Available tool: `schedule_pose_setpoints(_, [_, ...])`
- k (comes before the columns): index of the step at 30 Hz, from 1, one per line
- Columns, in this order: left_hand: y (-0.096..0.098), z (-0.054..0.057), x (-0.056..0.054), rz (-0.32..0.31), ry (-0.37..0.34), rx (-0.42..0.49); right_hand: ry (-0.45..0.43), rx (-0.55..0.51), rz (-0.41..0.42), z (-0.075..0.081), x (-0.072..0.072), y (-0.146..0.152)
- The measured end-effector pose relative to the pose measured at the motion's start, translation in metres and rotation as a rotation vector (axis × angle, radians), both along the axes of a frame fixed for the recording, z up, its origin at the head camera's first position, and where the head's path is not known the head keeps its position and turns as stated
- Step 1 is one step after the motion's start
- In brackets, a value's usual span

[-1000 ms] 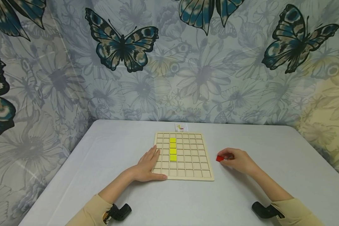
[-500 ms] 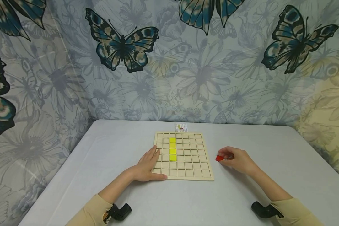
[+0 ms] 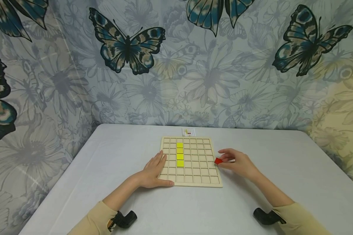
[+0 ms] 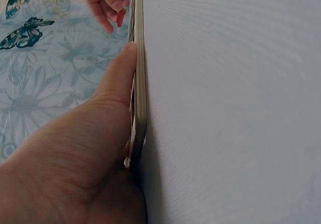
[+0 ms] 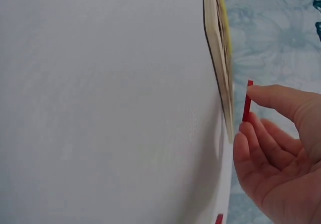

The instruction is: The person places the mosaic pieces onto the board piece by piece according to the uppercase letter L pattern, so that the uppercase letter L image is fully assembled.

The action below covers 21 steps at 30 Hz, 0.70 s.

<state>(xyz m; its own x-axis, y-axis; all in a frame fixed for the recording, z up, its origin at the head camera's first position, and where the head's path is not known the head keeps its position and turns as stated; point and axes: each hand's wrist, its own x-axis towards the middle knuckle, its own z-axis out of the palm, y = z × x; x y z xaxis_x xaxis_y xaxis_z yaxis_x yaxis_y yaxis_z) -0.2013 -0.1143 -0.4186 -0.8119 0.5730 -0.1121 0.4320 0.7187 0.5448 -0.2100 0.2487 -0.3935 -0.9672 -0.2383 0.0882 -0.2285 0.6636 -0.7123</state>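
Observation:
A pale wooden grid board (image 3: 197, 178) lies on the white table. Several yellow square tiles (image 3: 180, 156) form a straight column in its cells, left of the middle. My left hand (image 3: 153, 171) rests on the board's near left corner, fingers spread straight along the left edge and thumb along the near edge. Between thumb and fingertips, my right hand (image 3: 236, 163) pinches a thin red square tile (image 3: 218, 161). In the right wrist view this red tile (image 5: 248, 101) is seen edge-on, held above the table just beside the board's right edge.
A small printed card (image 3: 188, 132) with a coloured grid pattern lies behind the board. Part of another red piece (image 5: 219, 219) shows at the bottom of the right wrist view. A wall with butterfly prints (image 3: 127, 49) stands behind the table (image 3: 129, 140).
My right hand has moved left with the red tile, from the table beside the board to the board's right edge. The left hand and the yellow tiles have stayed put.

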Motion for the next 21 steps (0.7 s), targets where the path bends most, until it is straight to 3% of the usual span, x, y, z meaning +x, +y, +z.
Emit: schedule_pose_setpoints(21, [-0.001, -0.001, 0.000, -0.002, -0.006, 0.019, -0.071, -0.100, 0.105, -0.005, -0.011, -0.057])
